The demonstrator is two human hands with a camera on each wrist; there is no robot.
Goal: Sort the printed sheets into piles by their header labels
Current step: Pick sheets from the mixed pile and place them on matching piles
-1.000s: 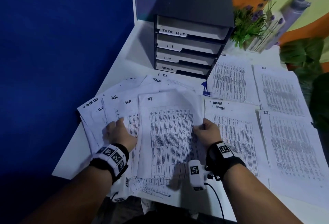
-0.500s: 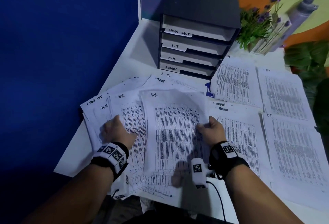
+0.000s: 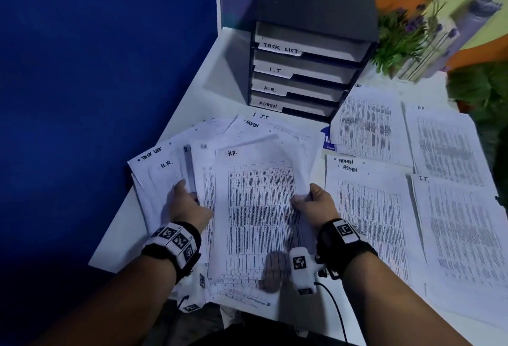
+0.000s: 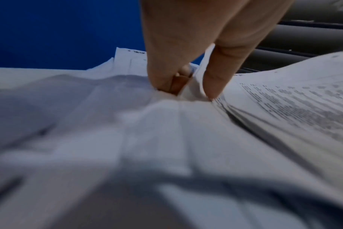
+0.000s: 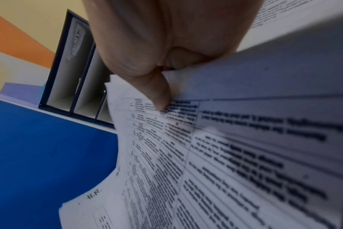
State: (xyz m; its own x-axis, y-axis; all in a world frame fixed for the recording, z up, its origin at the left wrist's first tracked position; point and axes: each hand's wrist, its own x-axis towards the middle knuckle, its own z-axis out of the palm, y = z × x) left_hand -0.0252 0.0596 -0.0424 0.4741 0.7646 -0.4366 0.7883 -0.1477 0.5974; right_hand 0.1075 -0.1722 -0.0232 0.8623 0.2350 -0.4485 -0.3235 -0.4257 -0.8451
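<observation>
Left hand (image 3: 187,205): lower left of centre, fingers curled into the fanned unsorted sheets (image 3: 165,178), pinching a fold of paper.
H.R. sheet (image 3: 255,208): centre frame, white, dense printed table, handwritten "H.R." at top left.
Right hand (image 3: 316,202): grip closed, thumb pinching that sheet's right edge.
Sorted piles (image 3: 368,208): right side of the tabletop (image 3: 228,76), headed ADMIN, I.T., H.R.

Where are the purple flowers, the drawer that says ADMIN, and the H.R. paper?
purple flowers (image 3: 412,25): head view, a blossom.
ADMIN drawer (image 3: 303,103): head view, its front.
H.R. paper (image 3: 258,208): head view, its printed table.
</observation>
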